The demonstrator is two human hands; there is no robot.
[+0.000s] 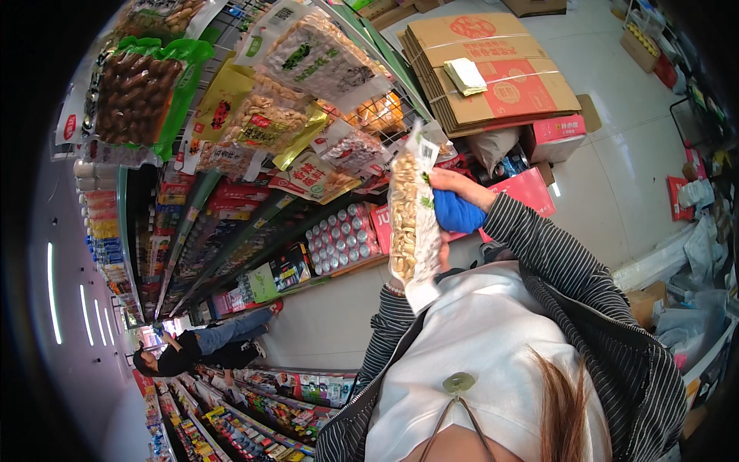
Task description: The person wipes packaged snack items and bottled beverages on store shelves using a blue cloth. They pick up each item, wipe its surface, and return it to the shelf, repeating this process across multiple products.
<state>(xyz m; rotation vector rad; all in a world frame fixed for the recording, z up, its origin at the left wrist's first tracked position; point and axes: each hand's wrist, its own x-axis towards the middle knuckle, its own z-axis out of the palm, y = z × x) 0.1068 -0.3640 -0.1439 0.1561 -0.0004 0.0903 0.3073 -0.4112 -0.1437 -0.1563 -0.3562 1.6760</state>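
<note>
A clear and white vacuum-type bag of peanuts in the shell (406,222) is held up before my chest, seen nearly edge-on. My left hand (444,254) is mostly hidden behind the bag and supports it; a beaded bracelet shows at that wrist. My right hand (456,183) has a bunched blue cloth (459,212) in its grasp, and its fingers touch the upper edge of the bag. Beyond it, a wire rack carries a bag of peanuts in gold packaging (268,118), a green-edged bag of brown nuts or beans (135,95) and several other snack bags.
Flattened cardboard boxes (496,69) are stacked at the upper right, with a folded pale-yellow cloth (465,76) on top. A pink carton (522,193) stands near my right arm. Shrink-wrapped cans (343,238) fill the low shelf. Another person (196,346) stands farther down the aisle.
</note>
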